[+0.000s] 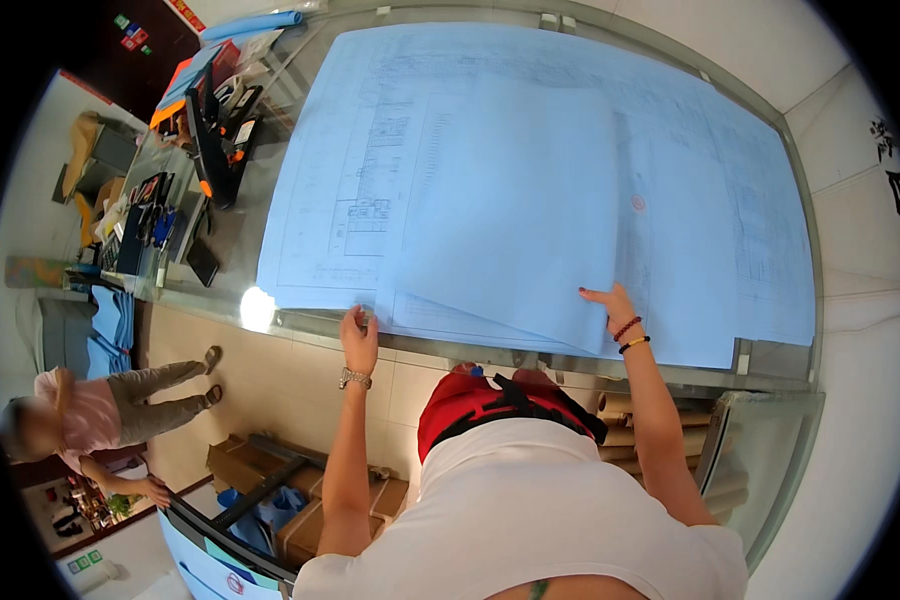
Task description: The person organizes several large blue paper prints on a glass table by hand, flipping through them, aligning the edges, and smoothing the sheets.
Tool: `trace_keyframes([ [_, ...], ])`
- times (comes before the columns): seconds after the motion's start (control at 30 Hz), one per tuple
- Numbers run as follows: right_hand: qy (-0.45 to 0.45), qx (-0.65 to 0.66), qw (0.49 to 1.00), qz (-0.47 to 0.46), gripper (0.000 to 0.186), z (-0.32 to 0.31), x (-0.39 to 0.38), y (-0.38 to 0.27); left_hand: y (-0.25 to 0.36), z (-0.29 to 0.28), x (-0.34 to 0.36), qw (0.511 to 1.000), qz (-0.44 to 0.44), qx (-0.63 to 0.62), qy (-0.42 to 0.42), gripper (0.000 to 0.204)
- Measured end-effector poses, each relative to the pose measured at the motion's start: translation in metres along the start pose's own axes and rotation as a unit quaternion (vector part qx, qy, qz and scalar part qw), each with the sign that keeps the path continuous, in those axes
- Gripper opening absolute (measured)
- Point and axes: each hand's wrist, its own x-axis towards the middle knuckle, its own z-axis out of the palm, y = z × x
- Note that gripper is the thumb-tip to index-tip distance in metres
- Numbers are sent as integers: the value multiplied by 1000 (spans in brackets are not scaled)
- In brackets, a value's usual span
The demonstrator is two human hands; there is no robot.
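Large, blue, printed paper sheets [510,200] beyond left hand [360,341] (at near edge) and right hand [618,308] (touching); 2 hands apart, grips indeterminable.

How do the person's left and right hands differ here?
The left hand has a silvery watch at its wrist; the right hand, a red beaded bracelet and a dark band with yellow. The left hand is curled; the right hand stretches a digit leftward. Both are gloveless, at the near side of the blue sheets.
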Motion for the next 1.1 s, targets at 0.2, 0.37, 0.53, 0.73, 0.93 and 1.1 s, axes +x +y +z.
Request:
trace_keyframes([
  [0.2, -4, 19, 1000, -9, 42, -9, 9, 24, -11, 6, 33, 965, -168, -92, -180, 42],
  [0.37, 186, -120, 966, -135, 74, 15, -22, 21, -15, -1, 58, 915, -184, -91, -346, 28],
  [0.53, 118, -544, 739, -379, 78, 42, -107, 29, -18, 3, 63, 924, -151, -132, -326, 20],
  [0.73, 92, -697, 521, -484, 54, 116, -55, 61, -16, 23, 92, 901, -254, -198, -292, 39],
  [0.93, 113, -648, 622, -424, 48, 158, -16, 44, -9, 43, 104, 923, -241, -269, -135, 50],
  [1.1, 261, -346, 818, -377, 26, 97, -59, -9, -9, 46, 98, 982, -13, -82, -172, 43],
])
